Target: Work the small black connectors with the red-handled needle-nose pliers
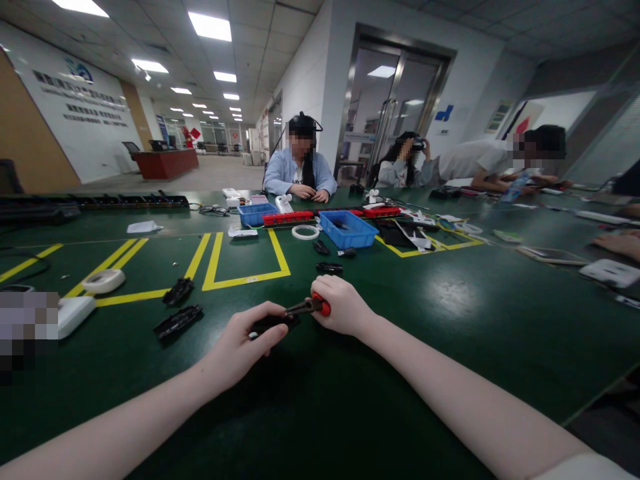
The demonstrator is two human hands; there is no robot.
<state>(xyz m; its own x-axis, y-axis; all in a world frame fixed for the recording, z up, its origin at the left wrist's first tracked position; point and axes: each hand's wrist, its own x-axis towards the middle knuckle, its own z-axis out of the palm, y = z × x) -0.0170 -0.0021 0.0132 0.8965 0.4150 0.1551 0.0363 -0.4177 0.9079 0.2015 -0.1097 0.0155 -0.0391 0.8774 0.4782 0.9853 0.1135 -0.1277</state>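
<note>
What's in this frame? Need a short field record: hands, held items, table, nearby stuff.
left hand: grips a small black part on the table
right hand: holds red-handled pliers, tip at the black part
surface: green table with yellow tape lines
left of hands: two black parts, tape roll
beyond hands: blue bins, white tape ring
others: people seated at the far side
</note>
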